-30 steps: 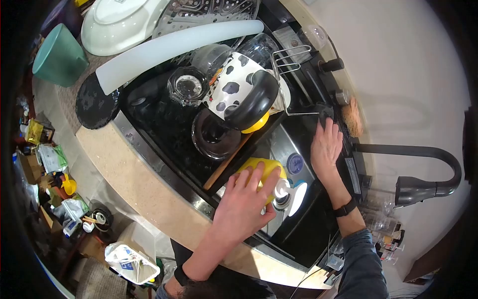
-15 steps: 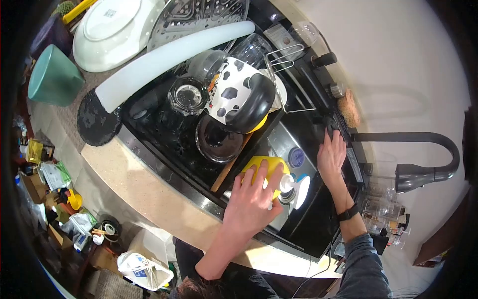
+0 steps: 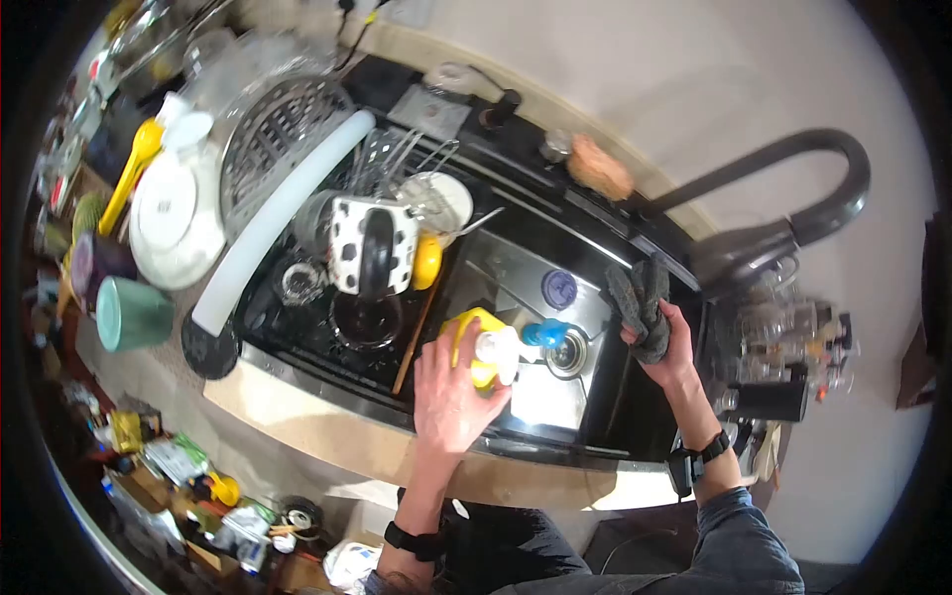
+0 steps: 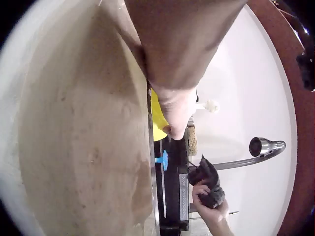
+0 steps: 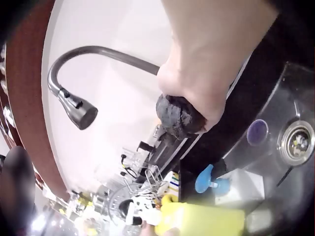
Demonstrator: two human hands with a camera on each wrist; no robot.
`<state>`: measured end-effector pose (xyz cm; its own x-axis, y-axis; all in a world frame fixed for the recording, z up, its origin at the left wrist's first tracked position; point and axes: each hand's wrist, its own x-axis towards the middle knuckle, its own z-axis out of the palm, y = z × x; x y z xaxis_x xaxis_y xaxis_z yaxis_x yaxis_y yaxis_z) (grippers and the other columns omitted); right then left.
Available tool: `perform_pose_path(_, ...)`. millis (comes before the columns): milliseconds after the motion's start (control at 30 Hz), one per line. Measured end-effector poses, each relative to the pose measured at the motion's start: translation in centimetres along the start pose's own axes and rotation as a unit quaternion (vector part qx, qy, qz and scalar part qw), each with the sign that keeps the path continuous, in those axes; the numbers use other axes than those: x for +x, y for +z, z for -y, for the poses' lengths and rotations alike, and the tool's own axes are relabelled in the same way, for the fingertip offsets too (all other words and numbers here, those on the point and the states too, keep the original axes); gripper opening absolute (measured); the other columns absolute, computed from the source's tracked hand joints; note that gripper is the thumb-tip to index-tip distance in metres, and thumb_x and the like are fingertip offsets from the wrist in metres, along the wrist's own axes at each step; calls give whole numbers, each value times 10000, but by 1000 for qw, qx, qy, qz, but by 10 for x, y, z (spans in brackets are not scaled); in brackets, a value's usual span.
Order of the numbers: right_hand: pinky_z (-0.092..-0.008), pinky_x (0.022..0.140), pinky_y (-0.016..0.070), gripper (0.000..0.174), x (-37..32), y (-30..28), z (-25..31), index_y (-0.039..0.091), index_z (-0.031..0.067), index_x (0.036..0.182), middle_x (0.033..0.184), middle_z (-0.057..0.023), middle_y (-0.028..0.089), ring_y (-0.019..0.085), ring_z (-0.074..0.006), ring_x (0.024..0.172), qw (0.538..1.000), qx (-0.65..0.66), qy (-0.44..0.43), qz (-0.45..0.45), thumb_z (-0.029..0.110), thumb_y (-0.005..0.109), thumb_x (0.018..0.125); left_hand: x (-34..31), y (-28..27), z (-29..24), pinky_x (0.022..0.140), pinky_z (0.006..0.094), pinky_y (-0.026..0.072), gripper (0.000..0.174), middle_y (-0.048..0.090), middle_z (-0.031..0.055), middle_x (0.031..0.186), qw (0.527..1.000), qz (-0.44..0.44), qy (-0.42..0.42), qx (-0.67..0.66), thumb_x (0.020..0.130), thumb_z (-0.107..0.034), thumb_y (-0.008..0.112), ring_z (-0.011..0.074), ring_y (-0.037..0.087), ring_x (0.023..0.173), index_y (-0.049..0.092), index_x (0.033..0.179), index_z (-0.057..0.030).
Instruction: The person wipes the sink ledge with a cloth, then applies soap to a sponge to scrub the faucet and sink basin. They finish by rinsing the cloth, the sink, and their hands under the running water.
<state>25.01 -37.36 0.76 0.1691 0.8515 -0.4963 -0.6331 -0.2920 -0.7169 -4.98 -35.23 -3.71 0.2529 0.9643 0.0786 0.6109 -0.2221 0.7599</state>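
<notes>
My left hand (image 3: 448, 392) grips a yellow bottle (image 3: 483, 375) with a white top, thumb on one side and fingers on the other, over the near part of the sink. In the right wrist view the yellow bottle (image 5: 206, 220) shows its broad side. A crumpled dark grey cloth (image 3: 640, 297) is held in my right hand (image 3: 677, 352), raised over the sink's right side below the faucet. The left wrist view shows the cloth (image 4: 206, 179) bunched in the fingers. Between the hands stands a blue pump top (image 3: 543, 333), on a white container (image 5: 241, 188).
A metal drain (image 3: 565, 352) and a purple disc (image 3: 559, 289) lie in the sink (image 3: 516, 263). Left of it are a cow-spotted pot (image 3: 347, 243), a dark glass lid (image 3: 365, 322) and a wooden stick (image 3: 412, 342). The black faucet (image 3: 833, 139) arches at right; an orange sponge (image 3: 599, 167) sits behind.
My right hand has lifted the dark cloth from the sink's back edge and brought it nearer. The left hand stays at the yellow bottle. The head view has turned.
</notes>
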Motion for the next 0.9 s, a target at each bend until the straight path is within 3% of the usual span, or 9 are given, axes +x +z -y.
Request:
perform_pose_path(167,-284,631,342,385,-38,5,0,478,9,1160,867,-87,526,386,-164,666,972,232,12,28,267,437,877,1,2,-6,894,441,407,680,479,158,1179,999,-33,35,15,610,-151,679,351,479,1038,423,1232,-50)
perform_pose_path(267,-294,662,380,378,-55,-9,-2,495,27,1156,929,-84,562,448,-177,707,974,223,14,48,278,447,877,1,7,-7,886,444,412,710,489,165,1176,997,-45,55,24,593,-111,687,361,486,1031,410,1243,-47)
perform_pose_path(367,-290,668,415,335,-70,-12,-4,547,39,1110,1073,-84,608,551,-189,819,982,162,-4,-98,255,439,878,0,13,-2,919,460,380,747,465,192,1204,997,-46,60,17,606,-142,695,375,465,1050,376,1268,-8)
perform_pose_path(400,-315,722,452,331,-72,-19,-6,558,50,1098,1093,-91,618,576,-195,958,986,155,-15,-66,270,433,885,0,12,-3,935,468,365,765,453,203,1215,997,-48,59,13,613,-160,697,380,455,1056,360,1278,10)
perform_pose_path(533,-325,714,468,369,-79,-20,-10,553,42,1105,1072,-87,619,584,-199,922,983,151,-25,-99,316,453,879,-13,-1,-26,967,479,303,857,386,248,1271,988,-134,57,55,646,-204,722,395,398,1126,277,1333,53)
perform_pose_path(633,-326,716,473,384,-79,-33,-21,553,44,1104,1035,-80,625,594,-197,888,988,126,-32,-78,337,456,877,-40,-3,-60,926,463,344,648,464,213,1165,957,-262,121,17,696,-190,687,369,443,1076,424,1241,42)
perform_pose_path(733,-312,834,440,397,-64,-58,-44,555,5,1097,1033,-67,612,567,-196,945,986,75,-37,-146,329,472,884,-13,-3,-99,788,422,425,305,572,152,939,973,-111,198,-50,764,-53,587,336,540,893,568,1065,-7)
perform_pose_path(800,-288,906,378,404,-60,-59,-49,555,-13,1105,1092,-69,580,508,-172,1032,971,-106,-77,-201,314,462,886,34,-10,-129,773,407,440,266,571,192,934,992,7,118,-48,806,-33,544,356,550,881,543,1067,21)
perform_pose_path(900,-326,910,367,421,-63,-44,-39,548,-57,1060,1042,-194,598,532,-297,1028,909,-335,-88,-230,311,433,889,97,-6,-129,752,416,461,277,579,211,910,988,34,138,-68,855,-71,493,347,580,841,540,1104,41)
